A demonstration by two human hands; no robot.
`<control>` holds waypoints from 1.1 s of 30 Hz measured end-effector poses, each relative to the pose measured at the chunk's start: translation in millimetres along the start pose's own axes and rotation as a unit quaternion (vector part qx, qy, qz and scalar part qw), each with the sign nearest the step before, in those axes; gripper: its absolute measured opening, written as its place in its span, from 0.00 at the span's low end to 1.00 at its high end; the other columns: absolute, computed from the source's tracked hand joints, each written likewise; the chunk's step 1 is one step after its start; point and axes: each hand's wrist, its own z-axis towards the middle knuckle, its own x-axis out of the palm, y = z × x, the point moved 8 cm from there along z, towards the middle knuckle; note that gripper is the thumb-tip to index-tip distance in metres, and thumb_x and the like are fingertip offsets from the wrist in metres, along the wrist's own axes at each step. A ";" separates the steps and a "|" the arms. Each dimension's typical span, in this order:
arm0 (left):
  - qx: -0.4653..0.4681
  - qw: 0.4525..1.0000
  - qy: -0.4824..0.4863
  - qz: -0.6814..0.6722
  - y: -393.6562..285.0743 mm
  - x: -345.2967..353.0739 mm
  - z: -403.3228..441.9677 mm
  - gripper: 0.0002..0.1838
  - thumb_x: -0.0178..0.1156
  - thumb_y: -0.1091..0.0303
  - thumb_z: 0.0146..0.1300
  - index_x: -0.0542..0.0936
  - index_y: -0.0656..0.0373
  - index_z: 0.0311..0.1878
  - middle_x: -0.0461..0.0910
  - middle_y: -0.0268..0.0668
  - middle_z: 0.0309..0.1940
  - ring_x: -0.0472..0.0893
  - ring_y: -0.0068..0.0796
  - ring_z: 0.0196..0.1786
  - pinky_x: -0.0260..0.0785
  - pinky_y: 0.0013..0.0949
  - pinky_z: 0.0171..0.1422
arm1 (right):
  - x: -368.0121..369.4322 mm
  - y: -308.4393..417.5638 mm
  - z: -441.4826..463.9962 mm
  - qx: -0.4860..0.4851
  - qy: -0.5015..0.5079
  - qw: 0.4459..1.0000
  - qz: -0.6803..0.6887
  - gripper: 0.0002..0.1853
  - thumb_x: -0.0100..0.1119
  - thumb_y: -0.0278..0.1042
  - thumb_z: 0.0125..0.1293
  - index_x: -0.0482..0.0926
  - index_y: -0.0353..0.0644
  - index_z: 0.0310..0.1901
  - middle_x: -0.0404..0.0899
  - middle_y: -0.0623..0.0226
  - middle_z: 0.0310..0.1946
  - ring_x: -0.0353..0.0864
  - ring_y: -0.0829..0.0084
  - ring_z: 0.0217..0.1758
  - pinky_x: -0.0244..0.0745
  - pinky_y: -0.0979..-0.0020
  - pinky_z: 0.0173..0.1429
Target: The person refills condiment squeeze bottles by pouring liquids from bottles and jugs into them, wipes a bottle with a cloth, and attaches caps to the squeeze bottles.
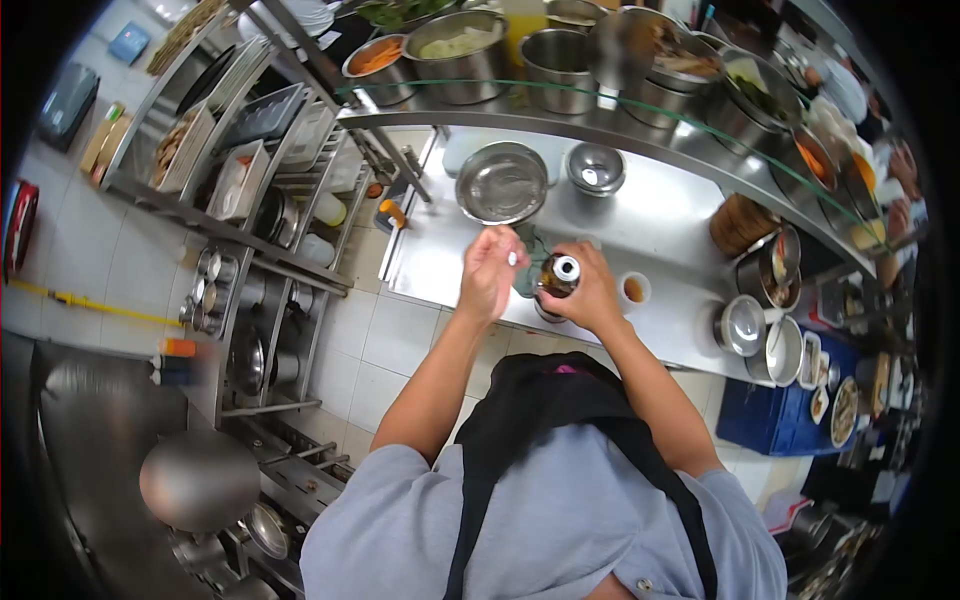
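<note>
Commercial kitchen with food-filled steel pots (pixel 458 72)

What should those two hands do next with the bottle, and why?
Maybe the left hand should bring its small white piece over to the top of the bottle. The piece looks like a cap, though it's too small to be sure, and the right hand holds the bottle top-up close by.

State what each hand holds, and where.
Right hand: brown, white-topped bottle, gripped by its side. Left hand: small white object visible, hold unclear.
</note>
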 end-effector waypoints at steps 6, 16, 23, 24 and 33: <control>0.384 0.837 -0.255 0.296 -250.6 -68.5 -48.7 0.06 0.57 0.72 0.79 0.69 0.53 0.45 0.72 0.31 0.33 0.68 0.17 0.31 0.64 0.24 0.32 | 0.4 -1.1 3.3 0.011 0.001 1.000 -0.010 0.33 0.80 0.42 0.44 0.81 0.45 0.55 0.80 0.60 0.51 0.79 0.53 0.57 0.76 0.55 0.62; 0.088 0.703 -0.215 0.672 -159.4 -225.7 30.6 0.23 0.60 0.65 0.76 0.77 0.59 0.71 0.82 0.51 0.61 0.83 0.44 0.59 0.76 0.39 0.62 | 1.0 -5.5 3.7 -0.010 0.013 1.000 -0.020 0.35 0.81 0.43 0.44 0.79 0.43 0.57 0.79 0.58 0.51 0.78 0.51 0.57 0.74 0.55 0.63; -0.014 0.855 0.138 0.500 62.4 -32.7 -41.5 0.21 0.64 0.57 0.74 0.78 0.63 0.61 0.83 0.43 0.53 0.81 0.37 0.57 0.71 0.40 0.65 | -9.8 -5.7 3.1 -0.011 0.086 0.996 0.008 0.43 0.80 0.48 0.47 0.75 0.45 0.66 0.76 0.54 0.57 0.74 0.47 0.62 0.68 0.50 0.67; -0.033 0.866 0.132 0.481 75.4 -29.7 -42.7 0.22 0.65 0.54 0.74 0.78 0.64 0.58 0.83 0.43 0.50 0.81 0.36 0.55 0.71 0.39 0.64 | -14.1 -9.2 3.6 -0.002 0.074 0.997 0.003 0.43 0.80 0.48 0.47 0.75 0.45 0.66 0.76 0.54 0.57 0.74 0.47 0.62 0.68 0.50 0.67; -0.116 0.945 0.152 0.264 121.7 -30.8 -32.4 0.20 0.68 0.51 0.72 0.82 0.62 0.45 0.78 0.26 0.33 0.71 0.16 0.35 0.62 0.25 0.40 | -115.9 -7.2 -60.6 0.094 -0.073 0.993 0.013 0.40 0.73 0.31 0.56 0.70 0.46 0.73 0.74 0.54 0.58 0.77 0.54 0.58 0.74 0.60 0.61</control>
